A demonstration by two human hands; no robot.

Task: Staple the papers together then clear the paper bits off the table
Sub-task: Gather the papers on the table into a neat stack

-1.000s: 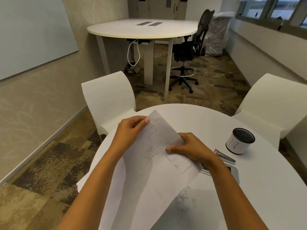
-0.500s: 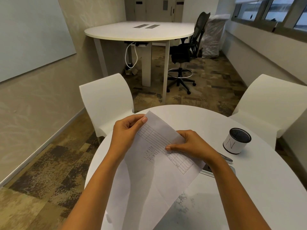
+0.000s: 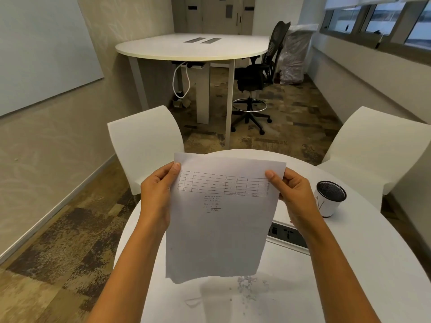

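Note:
I hold the white papers (image 3: 219, 229) upright above the round white table (image 3: 349, 264), a ruled grid and small handwriting facing me. My left hand (image 3: 158, 197) pinches the top left edge, thumb on the front. My right hand (image 3: 293, 194) pinches the top right edge the same way. Small paper bits (image 3: 247, 286) lie scattered on the table just below the papers' lower right corner. The stapler is hidden behind my right hand and the sheets.
A white cup with a black mesh top (image 3: 330, 199) stands at the right of the table. A socket panel (image 3: 286, 236) is set into the tabletop. Two white chairs (image 3: 144, 145) (image 3: 377, 148) flank the far side. A larger table (image 3: 193, 47) stands beyond.
The papers went from lying tilted with one corner up to being held upright and squared. My right hand moved from the sheet's middle to its top right edge, uncovering the paper bits.

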